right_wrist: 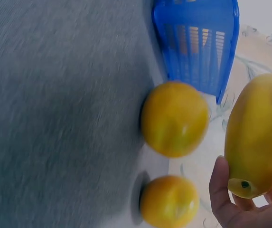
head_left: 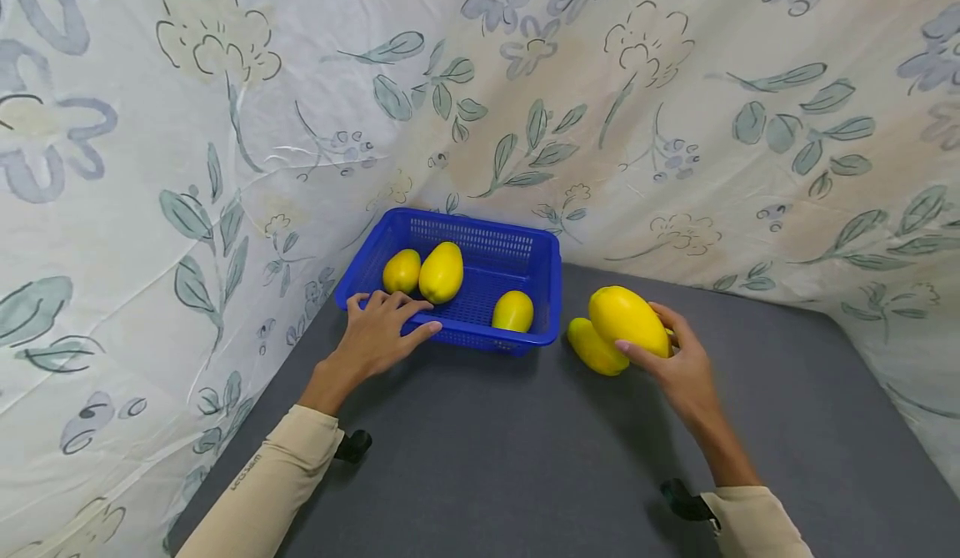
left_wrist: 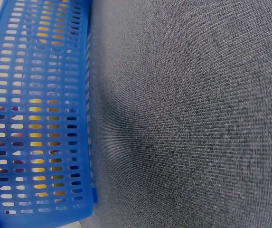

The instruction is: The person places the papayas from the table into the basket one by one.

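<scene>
My left hand (head_left: 381, 333) holds the front rim of a blue plastic basket (head_left: 557, 291), its fingers bent over into the front left corner and its thumb along the rim. Inside the basket lie three yellow mangoes: a left one (head_left: 401, 272), one beside it (head_left: 442, 273) and one near the front right (head_left: 513, 312). To the right of the basket, my right hand (head_left: 684, 366) grips a larger yellow mango (head_left: 628, 320) above the table, thumb on the near side. Under it, another mango (head_left: 596, 348) lies on the table. The right wrist view shows a further mango (right_wrist: 170, 202) there.
The table has a dark grey cloth top (head_left: 495, 449). Flower-printed fabric (head_left: 517, 124) hangs behind it and along the left side, close to the basket's back edge. Black wrist straps with small mounts (head_left: 352, 446) stick out below both sleeves.
</scene>
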Action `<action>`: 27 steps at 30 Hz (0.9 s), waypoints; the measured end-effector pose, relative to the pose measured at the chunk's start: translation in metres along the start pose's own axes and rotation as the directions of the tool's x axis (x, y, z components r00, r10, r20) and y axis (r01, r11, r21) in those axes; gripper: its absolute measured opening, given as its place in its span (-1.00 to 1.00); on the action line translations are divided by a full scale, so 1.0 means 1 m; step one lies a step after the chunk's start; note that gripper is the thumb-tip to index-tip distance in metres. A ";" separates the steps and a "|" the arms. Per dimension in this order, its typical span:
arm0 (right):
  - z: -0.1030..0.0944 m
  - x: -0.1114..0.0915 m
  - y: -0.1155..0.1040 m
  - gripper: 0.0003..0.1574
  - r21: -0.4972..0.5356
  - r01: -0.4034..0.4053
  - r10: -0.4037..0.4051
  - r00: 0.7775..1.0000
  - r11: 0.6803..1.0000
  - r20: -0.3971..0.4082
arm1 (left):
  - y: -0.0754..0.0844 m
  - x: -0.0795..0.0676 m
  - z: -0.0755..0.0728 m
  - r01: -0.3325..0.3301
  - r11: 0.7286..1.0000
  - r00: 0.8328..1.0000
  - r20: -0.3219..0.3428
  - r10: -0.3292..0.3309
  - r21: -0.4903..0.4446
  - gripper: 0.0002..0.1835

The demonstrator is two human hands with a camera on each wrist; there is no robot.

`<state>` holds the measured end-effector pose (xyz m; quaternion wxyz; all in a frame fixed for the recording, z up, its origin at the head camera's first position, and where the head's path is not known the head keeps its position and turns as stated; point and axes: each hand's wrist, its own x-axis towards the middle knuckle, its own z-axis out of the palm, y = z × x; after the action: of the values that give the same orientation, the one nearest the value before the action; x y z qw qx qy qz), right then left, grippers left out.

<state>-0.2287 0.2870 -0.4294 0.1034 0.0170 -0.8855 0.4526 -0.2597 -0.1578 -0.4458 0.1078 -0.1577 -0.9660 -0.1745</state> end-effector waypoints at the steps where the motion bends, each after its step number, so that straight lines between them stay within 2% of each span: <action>1: 0.003 0.000 -0.002 0.07 0.004 0.001 -0.001 1.000 1.000 0.007 | 0.000 0.000 0.000 -0.001 1.000 1.000 -0.001 0.001 0.000 -0.40; 11: 0.029 0.004 -0.027 0.10 0.021 0.030 -0.031 0.999 0.999 0.040 | -0.002 0.000 -0.001 -0.011 1.000 1.000 -0.006 0.011 -0.004 -0.40; 19: 0.042 0.006 -0.047 0.12 0.106 0.027 -0.039 0.994 0.994 0.104 | -0.001 0.000 -0.001 -0.010 1.000 1.000 -0.006 0.010 -0.004 -0.39; 27: 0.053 0.010 -0.057 0.11 0.105 0.080 -0.090 0.992 0.991 0.088 | 0.000 0.000 -0.001 -0.005 1.000 1.000 0.000 0.005 -0.004 -0.38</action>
<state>-0.2407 0.2112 -0.4120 0.0806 0.0809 -0.8638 0.4908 -0.2597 -0.1579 -0.4449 0.1080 -0.1601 -0.9653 -0.1760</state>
